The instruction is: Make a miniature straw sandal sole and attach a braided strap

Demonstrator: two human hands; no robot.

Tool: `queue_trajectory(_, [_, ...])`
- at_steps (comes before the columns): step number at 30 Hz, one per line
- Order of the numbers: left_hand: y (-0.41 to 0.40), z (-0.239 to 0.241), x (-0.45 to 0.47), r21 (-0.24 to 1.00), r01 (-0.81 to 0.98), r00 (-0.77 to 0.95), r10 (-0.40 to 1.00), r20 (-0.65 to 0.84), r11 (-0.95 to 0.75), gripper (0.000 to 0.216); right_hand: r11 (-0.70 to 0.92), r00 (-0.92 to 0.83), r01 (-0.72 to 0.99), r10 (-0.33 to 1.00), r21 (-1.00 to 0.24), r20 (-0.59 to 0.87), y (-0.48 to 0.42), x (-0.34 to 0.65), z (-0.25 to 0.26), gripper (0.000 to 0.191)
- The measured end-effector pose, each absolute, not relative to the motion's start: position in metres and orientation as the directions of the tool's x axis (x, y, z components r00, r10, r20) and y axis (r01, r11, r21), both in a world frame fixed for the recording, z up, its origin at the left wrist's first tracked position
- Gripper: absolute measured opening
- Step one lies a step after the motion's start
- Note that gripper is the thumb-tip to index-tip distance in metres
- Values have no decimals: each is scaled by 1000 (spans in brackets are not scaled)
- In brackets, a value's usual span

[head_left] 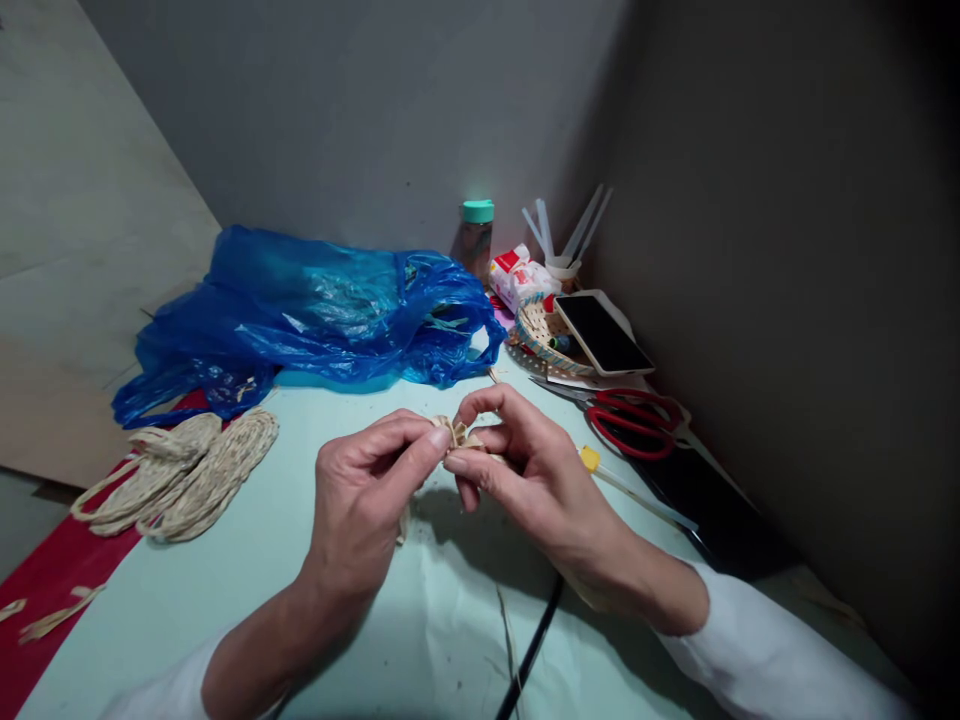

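Note:
Over the middle of the pale green table, both hands meet at a small beige piece of plaited straw. My left hand pinches its left side between thumb and fingers. From the right, my right hand grips the same straw with thumb and fingertips. Most of the piece is hidden by the fingers; a bit of straw shows below the left palm. To the left lie two flat coils of braided straw cord, side by side.
A blue plastic bag lies along the back. Red-handled scissors, a phone on a woven basket, and a green-lidded jar stand right of it. A glue stick with a yellow piece and a black cable lie nearer.

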State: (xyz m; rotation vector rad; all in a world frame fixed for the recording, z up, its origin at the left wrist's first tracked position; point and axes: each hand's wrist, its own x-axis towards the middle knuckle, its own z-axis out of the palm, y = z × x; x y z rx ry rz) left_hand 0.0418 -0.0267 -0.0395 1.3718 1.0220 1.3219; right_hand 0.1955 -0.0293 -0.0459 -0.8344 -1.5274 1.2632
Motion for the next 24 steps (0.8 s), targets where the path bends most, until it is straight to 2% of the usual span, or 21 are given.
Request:
queue_trajectory(3, [-25, -42, 42, 991, -36, 47, 990, 133, -132, 18, 194, -324, -134, 918, -972, 228, -27, 194, -45, 15])
queue_trajectory(5, [-25, -42, 43, 995, -44, 55, 995, 89, -86, 19, 267, -287, -64, 918, -962, 274, -27, 193, -46, 15])
queue_trajectory(7, [-24, -40, 44, 996, -62, 58, 996, 69, -65, 18, 402, -249, 77, 894, -912, 373, -27, 194, -50, 14])
queue_trajectory(9, [-24, -38, 44, 996, -74, 63, 996, 64, -59, 16, 580, -259, 245, 811, -777, 524, -27, 196, -53, 10])
queue_trajectory(12, [-22, -35, 43, 996, -73, 95, 994, 56, -49, 15, 793, -349, 454, 579, -407, 737, -27, 199, -57, 9])
queue_trajectory(14, [-21, -33, 41, 996, -89, 152, 988, 18, -5, 17, 843, -434, 499, 442, -199, 785, -28, 201, -57, 15])
queue_trajectory(16, [-19, -31, 40, 986, -132, 241, 968, -71, 105, 19, 864, -499, 490, 388, -117, 775, -30, 202, -56, 20])
queue_trajectory(18, [-16, -31, 39, 956, -188, 315, 936, -160, 227, 19, 874, -511, 471, 380, -119, 771, -31, 201, -55, 22])
queue_trajectory(20, [-15, -32, 39, 925, -246, 333, 921, -201, 291, 21, 860, -466, 478, 419, -177, 779, -30, 200, -56, 18])
queue_trajectory(22, [-14, -34, 40, 922, -271, 305, 933, -189, 276, 23, 826, -383, 498, 482, -264, 788, -28, 198, -59, 8])
queue_trajectory(24, [-14, -36, 41, 947, -238, 253, 955, -153, 215, 22, 781, -325, 495, 572, -380, 753, -26, 197, -62, 10])
